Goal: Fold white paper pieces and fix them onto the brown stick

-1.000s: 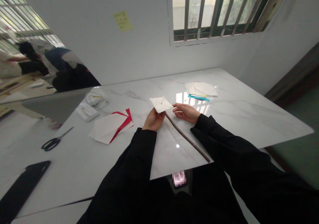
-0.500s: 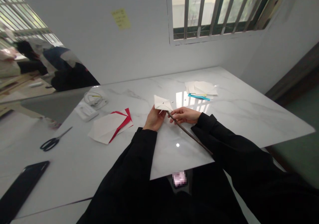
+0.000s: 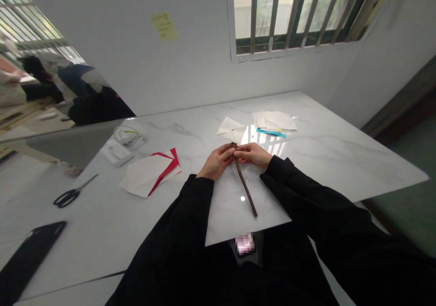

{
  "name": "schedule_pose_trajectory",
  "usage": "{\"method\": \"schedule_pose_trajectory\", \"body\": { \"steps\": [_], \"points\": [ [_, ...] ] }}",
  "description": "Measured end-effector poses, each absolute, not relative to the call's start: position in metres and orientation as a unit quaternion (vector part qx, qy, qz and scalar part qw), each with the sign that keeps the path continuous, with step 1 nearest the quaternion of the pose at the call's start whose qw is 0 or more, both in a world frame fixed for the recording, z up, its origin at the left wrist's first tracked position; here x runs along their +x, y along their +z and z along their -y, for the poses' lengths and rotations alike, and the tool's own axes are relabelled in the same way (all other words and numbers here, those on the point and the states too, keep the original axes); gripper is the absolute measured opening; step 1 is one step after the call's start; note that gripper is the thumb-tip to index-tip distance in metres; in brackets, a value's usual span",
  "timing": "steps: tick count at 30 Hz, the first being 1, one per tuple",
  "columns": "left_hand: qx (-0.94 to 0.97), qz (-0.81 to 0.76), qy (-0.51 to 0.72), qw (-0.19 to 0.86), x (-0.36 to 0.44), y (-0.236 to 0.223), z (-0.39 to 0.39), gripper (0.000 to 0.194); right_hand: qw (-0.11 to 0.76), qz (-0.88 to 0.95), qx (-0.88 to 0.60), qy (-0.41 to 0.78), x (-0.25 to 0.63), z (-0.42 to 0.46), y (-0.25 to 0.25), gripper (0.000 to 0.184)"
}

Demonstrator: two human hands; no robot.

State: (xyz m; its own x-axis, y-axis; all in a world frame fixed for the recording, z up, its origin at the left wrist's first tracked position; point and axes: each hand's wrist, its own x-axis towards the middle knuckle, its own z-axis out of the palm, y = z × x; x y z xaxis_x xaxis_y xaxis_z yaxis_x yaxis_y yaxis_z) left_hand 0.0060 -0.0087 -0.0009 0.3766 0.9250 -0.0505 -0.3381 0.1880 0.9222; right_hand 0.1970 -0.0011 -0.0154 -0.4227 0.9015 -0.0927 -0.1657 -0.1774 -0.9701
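A thin dark brown stick [image 3: 245,188] runs from my hands back toward me above the white marble table [image 3: 323,156]. A folded white paper piece [image 3: 231,130] with a small pin in its middle sits at the stick's far end. My left hand [image 3: 215,161] and my right hand [image 3: 252,154] meet at the top of the stick, fingers closed on it just below the paper. Both arms are in black sleeves.
A white and red folded paper [image 3: 150,173] lies left of my hands. Black scissors [image 3: 71,193] and a dark flat device [image 3: 29,258] are at the left. A white box with a cable [image 3: 124,142] and a stack of white and blue papers [image 3: 274,122] sit farther back.
The stick has swung from slanting right to nearly straight toward me. The white paper moved farther away and up. My hands came together at the stick's top.
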Motion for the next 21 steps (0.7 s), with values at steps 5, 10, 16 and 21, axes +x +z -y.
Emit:
{"method": "schedule_pose_trajectory", "body": {
  "steps": [5, 10, 16, 21],
  "points": [
    [0.432, -0.355, 0.484, 0.673, 0.005, -0.001, 0.008, 0.045, 0.37, 0.566, -0.412, 0.61, 0.202, 0.003, -0.005, 0.056],
    [0.411, -0.382, 0.498, 0.662, 0.004, 0.001, 0.008, 0.046, 0.451, 0.56, -0.467, 0.515, 0.207, -0.003, -0.005, 0.057],
    [0.436, -0.41, 0.483, 0.639, 0.007, 0.0, 0.009, 0.048, 0.452, 0.552, -0.405, 0.572, 0.202, 0.0, -0.005, 0.063],
    [0.408, -0.41, 0.506, 0.639, 0.006, -0.002, 0.009, 0.056, 0.45, 0.514, -0.342, 0.645, 0.201, 0.002, -0.002, 0.066]
  ]
}}
